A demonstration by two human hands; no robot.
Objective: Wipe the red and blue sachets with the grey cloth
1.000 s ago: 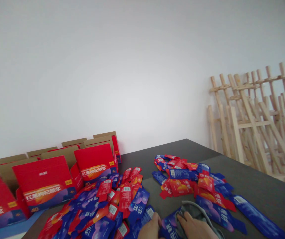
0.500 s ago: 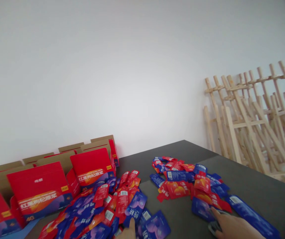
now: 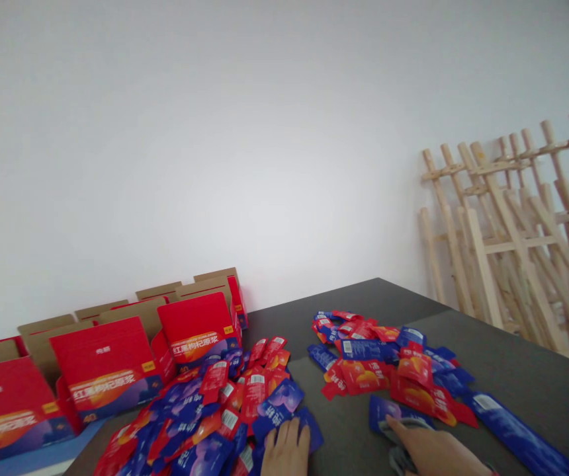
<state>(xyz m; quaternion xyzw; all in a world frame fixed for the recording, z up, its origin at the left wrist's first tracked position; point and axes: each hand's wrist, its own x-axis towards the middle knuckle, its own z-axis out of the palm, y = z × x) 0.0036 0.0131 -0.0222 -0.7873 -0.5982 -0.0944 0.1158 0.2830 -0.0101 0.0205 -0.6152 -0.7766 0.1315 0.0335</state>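
- The left hand [image 3: 287,451] lies flat on the near edge of the left pile [image 3: 215,410] of red and blue packets; its fingers [image 3: 292,433] are straight and pressed together side by side; they pinch nothing.
- The right hand [image 3: 438,453] lies low at 5 o'clock on the tabletop [image 3: 513,370]; its fingers [image 3: 398,426] are stretched out flat and point to 10 o'clock; they pinch nothing that I can see.
- The tip of the right hand touches a blue packet [image 3: 381,408]; this packet lies flat by itself, between the two hands, just at 7 o'clock from the right pile [image 3: 384,367].
- A gray cloth [image 3: 399,457] peeks out from under the right hand; most of it is hidden.
- The left pile is big and messy; it spreads from the left hand out to 10 o'clock, up to the red boxes [image 3: 195,330].
- The right pile is smaller; it sits at 12 o'clock from the right hand, and a strip of bare dark tabletop keeps the two piles apart.
- A long blue packet [image 3: 517,433] lies at 3 o'clock from the right hand, near the end of the right pile.
- The red boxes stand open in a row at 9 to 10 o'clock, by the white wall [image 3: 215,132].
- Wooden frames [image 3: 513,231] lean on the wall at 2 o'clock, past the far edge of the tabletop.
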